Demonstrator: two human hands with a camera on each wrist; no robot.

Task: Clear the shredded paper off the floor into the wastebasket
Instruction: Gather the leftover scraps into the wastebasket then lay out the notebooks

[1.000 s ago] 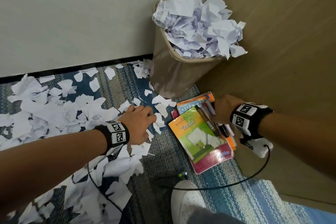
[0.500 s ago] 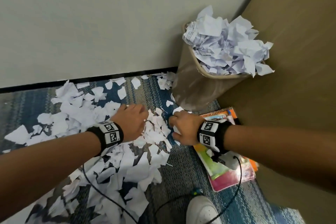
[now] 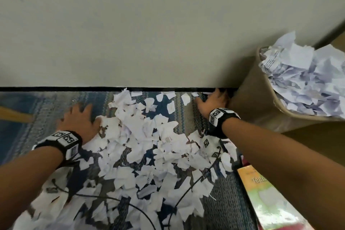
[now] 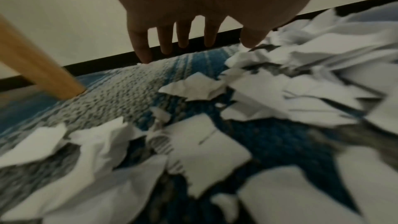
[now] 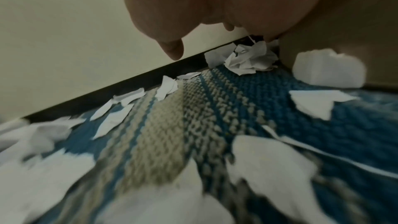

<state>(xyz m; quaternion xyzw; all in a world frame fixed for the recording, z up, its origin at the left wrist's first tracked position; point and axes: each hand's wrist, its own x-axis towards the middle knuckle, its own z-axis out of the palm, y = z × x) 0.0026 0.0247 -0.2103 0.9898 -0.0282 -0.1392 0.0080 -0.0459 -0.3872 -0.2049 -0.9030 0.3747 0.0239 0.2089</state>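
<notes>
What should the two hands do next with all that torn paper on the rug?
Probably sweep inward together. The left hand lies spread flat at the left edge of the white torn paper scraps, and the right hand reaches the corner beside the tan wastebasket. The scraps lie loose between them, so bunching them makes a handful to lift.

Hidden and cut off

The wastebasket (image 3: pixel 261 110) runs off the head view's right edge; the right hand's (image 3: pixel 211 103) fingertips vanish into shadow; the book's (image 3: pixel 270 201) title is blurred.
</notes>
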